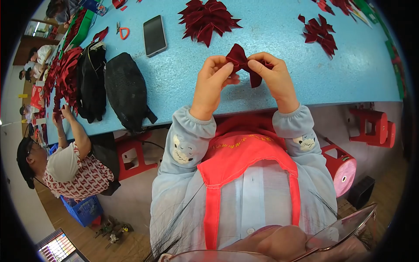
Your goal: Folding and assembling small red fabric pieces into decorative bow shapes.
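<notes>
Blue surface is taking up the top half of view, curving w/ the lens. Black mesh bag is lying at its left near edge, part hanging over, w/ a second black bag just beside it on the left. A big pile of dark red ribbon pieces is sitting further left, where a co-worker's hand is reaching up to it. Red stools are standing on the floor at right, under the surface edge; blue crate is sitting on the floor lower left.

Finished dark red ribbon flower is lying at top centre, well apart from the hands; a smaller cluster of red ribbon loops is lying top right. Dark phone is lying face up between the flower and the bags. Small red-handled scissors are lying left of the phone.

Both hands are raised over the near edge of the surface, close together. Small dark red ribbon bow is sitting between them: left hand is pinching its left loop w/ thumb and fingertips, right hand is clamping its right side, one tail hanging down between the two. Bow is being held above the surface, not touching it.

Green flat packages are lying at far top left, long and narrow; print too small to tell.
</notes>
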A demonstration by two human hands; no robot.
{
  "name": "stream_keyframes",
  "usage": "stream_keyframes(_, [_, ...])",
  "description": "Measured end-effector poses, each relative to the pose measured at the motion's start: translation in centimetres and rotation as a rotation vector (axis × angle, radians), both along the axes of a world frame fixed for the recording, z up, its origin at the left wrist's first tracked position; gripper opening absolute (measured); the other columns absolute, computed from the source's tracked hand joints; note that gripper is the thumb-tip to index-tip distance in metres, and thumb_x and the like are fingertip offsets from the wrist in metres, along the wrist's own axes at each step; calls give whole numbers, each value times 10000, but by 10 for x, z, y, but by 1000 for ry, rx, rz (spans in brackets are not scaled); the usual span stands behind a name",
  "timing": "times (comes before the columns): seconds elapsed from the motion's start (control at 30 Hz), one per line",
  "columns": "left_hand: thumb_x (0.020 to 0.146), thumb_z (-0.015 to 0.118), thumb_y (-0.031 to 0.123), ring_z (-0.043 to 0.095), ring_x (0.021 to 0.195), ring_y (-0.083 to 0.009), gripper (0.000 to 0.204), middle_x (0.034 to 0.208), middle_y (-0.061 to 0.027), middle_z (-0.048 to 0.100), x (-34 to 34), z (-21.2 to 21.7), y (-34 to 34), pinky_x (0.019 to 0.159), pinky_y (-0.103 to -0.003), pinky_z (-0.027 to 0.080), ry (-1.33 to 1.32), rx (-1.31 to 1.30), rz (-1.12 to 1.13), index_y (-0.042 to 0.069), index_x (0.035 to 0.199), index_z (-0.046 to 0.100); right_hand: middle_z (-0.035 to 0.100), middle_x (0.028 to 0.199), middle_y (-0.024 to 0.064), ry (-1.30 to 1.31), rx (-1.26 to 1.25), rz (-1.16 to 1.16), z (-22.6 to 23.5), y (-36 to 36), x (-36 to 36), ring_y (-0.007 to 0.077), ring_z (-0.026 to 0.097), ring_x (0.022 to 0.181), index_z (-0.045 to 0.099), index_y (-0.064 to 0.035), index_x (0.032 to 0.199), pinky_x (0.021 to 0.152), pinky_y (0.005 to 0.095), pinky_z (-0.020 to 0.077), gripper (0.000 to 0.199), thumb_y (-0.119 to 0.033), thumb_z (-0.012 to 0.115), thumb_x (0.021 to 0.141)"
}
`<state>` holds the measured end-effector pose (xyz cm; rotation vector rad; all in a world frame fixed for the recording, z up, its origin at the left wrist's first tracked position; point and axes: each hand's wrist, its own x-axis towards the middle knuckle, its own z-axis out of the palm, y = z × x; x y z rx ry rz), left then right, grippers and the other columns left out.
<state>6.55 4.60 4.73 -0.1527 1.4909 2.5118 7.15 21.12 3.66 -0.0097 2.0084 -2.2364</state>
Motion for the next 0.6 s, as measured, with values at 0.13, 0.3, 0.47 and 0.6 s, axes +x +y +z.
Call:
stream_keyframes(0.13, [859, 586, 116, 578, 728, -122, 135, 824, -52, 594, 4, -20, -3, 630, -241, 472, 434, -400, 12, 8, 933, 559, 580, 732, -15, 71, 31, -110, -5, -8, 2, 50, 509, 663, 632, -6, 939, 566, 206, 405, 164, -141, 617, 848])
stream_keyframes(0.3, [858, 597, 117, 584, 748, -133, 185, 867, -66, 602, 1, -15, -12, 664, -258, 483, 328, -434, -101, -2, 990, 544, 591, 748, -13, 105, 8, -135, -11, -7, 2, 51, 521, 697, 631, -7, 931, 594, 203, 414, 162, -148, 611, 854])
stream_keyframes(0.47, [850, 596, 86, 584, 746, -134, 171, 845, -58, 609, 5, -15, -11, 685, -260, 484, -121, 209, -254, -8, 984, 547, 608, 808, -4, 55, -99, -124, -14, -3, 0, 62, 547, 752, 623, -9, 958, 657, 205, 441, 168, -147, 590, 868])
stream_keyframes(0.6, [851, 580, 56, 584, 753, -142, 156, 851, -59, 602, 4, -14, -10, 700, -271, 486, -14, 47, -247, 0, 990, 535, 617, 862, 4, -13, -66, 21, 11, 10, -5, 70, 563, 778, 612, -13, 992, 690, 217, 459, 173, -136, 567, 880])
